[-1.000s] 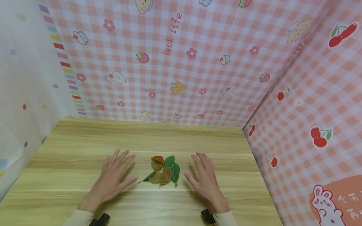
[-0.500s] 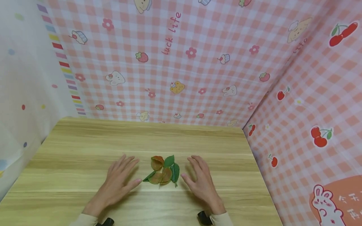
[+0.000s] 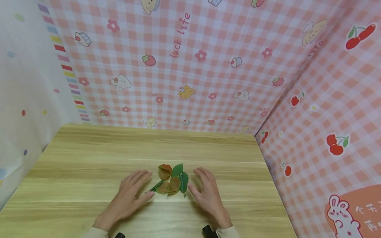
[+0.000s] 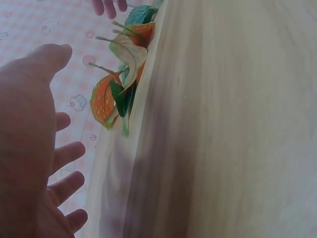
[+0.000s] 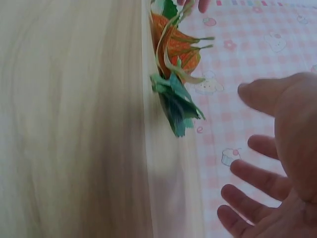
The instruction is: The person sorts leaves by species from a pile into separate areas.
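Observation:
A small heap of leaves (image 3: 168,188) lies mid-table, some brownish orange and some green. The wrist views show it from the side: orange leaves (image 4: 104,101) with thin stems, a pale curled piece (image 4: 130,55) and dark green leaves (image 5: 179,106). My left hand (image 3: 129,196) is to the left of the heap, fingers loosely bent, its thumb by the stem of the lowest green leaf. On the other side my right hand (image 3: 208,195) faces it, thumb close to the green leaves (image 3: 183,181). Neither hand holds anything; both wrist views show a gap between thumb and leaves.
The light wooden table (image 3: 143,142) reaches back to a pink checked cloth wall (image 3: 166,79). A similar cloth wall (image 3: 315,119) runs along the right, and a white dotted cloth (image 3: 26,99) hangs on the left.
Both hands have moved inward, left hand to the right and right hand to the left, closer to the heap. Their fingers are more bent than before. The leaves keep their place.

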`<state>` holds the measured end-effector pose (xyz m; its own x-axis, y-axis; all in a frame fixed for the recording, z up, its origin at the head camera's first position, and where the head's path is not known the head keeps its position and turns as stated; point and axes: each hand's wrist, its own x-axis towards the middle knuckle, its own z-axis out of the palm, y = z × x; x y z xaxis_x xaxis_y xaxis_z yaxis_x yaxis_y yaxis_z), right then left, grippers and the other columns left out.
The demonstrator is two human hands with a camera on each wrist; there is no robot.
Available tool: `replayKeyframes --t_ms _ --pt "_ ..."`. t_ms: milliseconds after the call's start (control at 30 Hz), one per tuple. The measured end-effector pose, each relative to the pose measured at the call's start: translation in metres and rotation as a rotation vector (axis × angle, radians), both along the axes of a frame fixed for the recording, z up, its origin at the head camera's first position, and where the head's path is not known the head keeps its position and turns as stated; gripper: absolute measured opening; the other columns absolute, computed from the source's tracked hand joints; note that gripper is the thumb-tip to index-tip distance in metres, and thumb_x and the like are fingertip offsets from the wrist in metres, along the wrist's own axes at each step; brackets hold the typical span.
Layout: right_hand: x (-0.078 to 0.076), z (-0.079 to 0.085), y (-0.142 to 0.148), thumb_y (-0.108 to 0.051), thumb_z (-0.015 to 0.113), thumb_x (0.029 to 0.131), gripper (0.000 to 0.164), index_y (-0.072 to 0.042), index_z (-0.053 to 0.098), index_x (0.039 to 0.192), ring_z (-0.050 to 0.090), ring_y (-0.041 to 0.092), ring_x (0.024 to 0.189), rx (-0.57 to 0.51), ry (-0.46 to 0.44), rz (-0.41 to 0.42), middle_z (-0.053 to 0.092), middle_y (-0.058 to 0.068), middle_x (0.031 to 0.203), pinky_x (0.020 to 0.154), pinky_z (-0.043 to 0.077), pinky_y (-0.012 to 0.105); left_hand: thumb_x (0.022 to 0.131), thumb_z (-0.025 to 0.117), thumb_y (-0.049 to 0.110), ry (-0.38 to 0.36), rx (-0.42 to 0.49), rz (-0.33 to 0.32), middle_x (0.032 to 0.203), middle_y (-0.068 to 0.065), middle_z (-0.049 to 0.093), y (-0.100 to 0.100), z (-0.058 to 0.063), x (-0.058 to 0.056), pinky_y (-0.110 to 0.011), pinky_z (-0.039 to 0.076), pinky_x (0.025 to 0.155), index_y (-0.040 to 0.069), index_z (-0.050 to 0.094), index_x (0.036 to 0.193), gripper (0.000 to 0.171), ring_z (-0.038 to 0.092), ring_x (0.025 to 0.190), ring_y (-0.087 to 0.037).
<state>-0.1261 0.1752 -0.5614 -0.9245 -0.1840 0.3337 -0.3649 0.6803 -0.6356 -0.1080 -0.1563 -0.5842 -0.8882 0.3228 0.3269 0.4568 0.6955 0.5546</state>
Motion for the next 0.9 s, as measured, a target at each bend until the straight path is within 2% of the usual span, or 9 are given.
replayKeyframes --t_ms 133,367,533,633,900 --pt "0.000 0.000 -0.005 -0.017 0.089 0.097 0.051 0.000 0.071 0.141 0.066 0.040 0.138 -0.034 -0.046 -0.044 0.074 0.019 0.144 0.117 0.051 0.066 0.106 0.079 0.039 0.003 0.017 -0.006 0.165 -0.018 0.061 0.005 0.000 0.001 -0.080 0.038 0.119 0.009 0.059 0.162 0.067 0.054 0.152 -0.050" --pt "0.001 -0.002 -0.011 -0.014 0.089 0.097 0.034 0.001 0.078 0.125 0.075 0.034 0.110 -0.115 -0.096 -0.083 0.083 0.016 0.120 0.099 0.061 0.051 0.107 0.078 0.034 0.026 0.009 -0.016 0.161 -0.018 0.065 0.011 0.000 -0.001 -0.074 0.047 0.116 0.007 0.062 0.159 0.062 0.061 0.147 -0.046" --pt "0.000 -0.004 -0.014 -0.014 0.088 0.099 0.029 0.002 0.078 0.121 0.075 0.033 0.103 -0.189 -0.191 -0.089 0.084 0.015 0.112 0.090 0.062 0.039 0.108 0.077 0.028 0.061 0.019 -0.028 0.157 -0.021 0.068 0.016 0.002 -0.008 -0.073 0.052 0.113 0.004 0.064 0.156 0.055 0.065 0.143 -0.044" --pt "-0.001 -0.006 -0.016 -0.015 0.088 0.098 0.030 0.001 0.078 0.121 0.074 0.026 0.099 -0.216 -0.253 -0.102 0.085 0.013 0.109 0.086 0.060 0.032 0.108 0.078 0.026 0.079 0.037 -0.042 0.153 -0.020 0.070 0.020 0.003 -0.012 -0.071 0.054 0.112 0.004 0.066 0.154 0.052 0.067 0.141 -0.042" --pt "-0.004 -0.011 -0.022 -0.010 0.089 0.096 0.023 -0.002 0.079 0.114 0.075 0.018 0.093 -0.242 -0.278 -0.122 0.084 0.008 0.099 0.082 0.057 0.025 0.105 0.082 0.021 0.100 0.078 -0.060 0.140 -0.011 0.080 0.036 0.004 -0.023 -0.059 0.061 0.108 0.006 0.075 0.142 0.041 0.074 0.131 -0.032"
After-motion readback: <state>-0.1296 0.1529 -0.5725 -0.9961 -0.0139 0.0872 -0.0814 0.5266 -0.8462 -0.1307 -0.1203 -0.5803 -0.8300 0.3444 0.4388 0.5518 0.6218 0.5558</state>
